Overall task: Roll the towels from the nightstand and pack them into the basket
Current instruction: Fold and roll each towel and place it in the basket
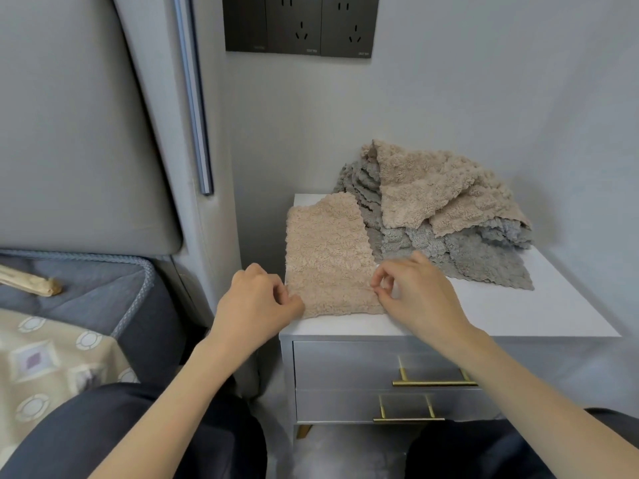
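A beige fleece towel (328, 257) lies folded flat on the left part of the white nightstand (518, 312). My left hand (257, 302) pinches its near left corner. My right hand (415, 292) pinches its near right edge with thumb and forefinger. Behind it sits a loose heap of towels: grey ones (460, 254) underneath and a beige one (432, 188) draped on top. No basket is in view.
The nightstand stands in a wall corner, with two drawers and brass handles (432, 382) below. A padded headboard (86, 133) and the bed (69, 305) are on the left. Wall sockets (301, 25) are above. My knees are at the bottom.
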Tool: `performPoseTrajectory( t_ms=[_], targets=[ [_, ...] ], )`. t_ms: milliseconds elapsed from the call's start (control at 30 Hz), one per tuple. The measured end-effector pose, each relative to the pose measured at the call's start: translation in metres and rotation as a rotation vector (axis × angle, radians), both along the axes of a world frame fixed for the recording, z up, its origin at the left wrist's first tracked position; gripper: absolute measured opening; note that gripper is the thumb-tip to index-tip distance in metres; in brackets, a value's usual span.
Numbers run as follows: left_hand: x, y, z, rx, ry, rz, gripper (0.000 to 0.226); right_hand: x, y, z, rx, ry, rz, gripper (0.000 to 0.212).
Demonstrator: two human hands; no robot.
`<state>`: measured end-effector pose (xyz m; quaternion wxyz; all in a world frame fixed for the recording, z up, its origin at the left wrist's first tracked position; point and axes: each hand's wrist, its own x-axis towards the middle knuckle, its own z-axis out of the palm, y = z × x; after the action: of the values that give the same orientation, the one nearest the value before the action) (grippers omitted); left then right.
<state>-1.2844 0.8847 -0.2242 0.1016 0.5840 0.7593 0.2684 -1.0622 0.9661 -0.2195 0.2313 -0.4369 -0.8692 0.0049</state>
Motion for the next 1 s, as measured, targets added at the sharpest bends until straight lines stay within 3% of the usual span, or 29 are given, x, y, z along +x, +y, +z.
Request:
performPoseTrajectory(
  t_ms=[167, 300, 433, 567, 867, 1000],
  targets=[
    [0.009, 0.001, -0.001, 0.123, 0.072, -0.102, 0.007, -0.009, -0.008, 0.000, 0.318, -0.036, 0.291, 0.022],
    [0.009, 0.005, -0.003, 0.064, 0.011, -0.107, 0.008, -0.021, -0.024, -0.011, 0.378, -0.097, 0.499, 0.030],
    [0.003, 0.006, -0.004, 0.060, 0.013, -0.085, 0.009, -0.022, -0.032, -0.017, 0.266, -0.121, 0.460, 0.044],
    [-0.003, 0.005, -0.004, 0.063, 0.014, -0.104, 0.006, -0.016, -0.033, -0.012, 0.182, -0.106, 0.362, 0.035],
    [-0.006, -0.002, -0.001, 0.223, 0.305, -0.218, 0.018, 0.004, -0.022, -0.006, 0.199, -0.180, 0.245, 0.031],
    [-0.007, -0.003, -0.001, 0.175, 0.366, -0.275, 0.032, 0.008, -0.013, -0.012, 0.023, -0.192, 0.232, 0.042]
  ],
)
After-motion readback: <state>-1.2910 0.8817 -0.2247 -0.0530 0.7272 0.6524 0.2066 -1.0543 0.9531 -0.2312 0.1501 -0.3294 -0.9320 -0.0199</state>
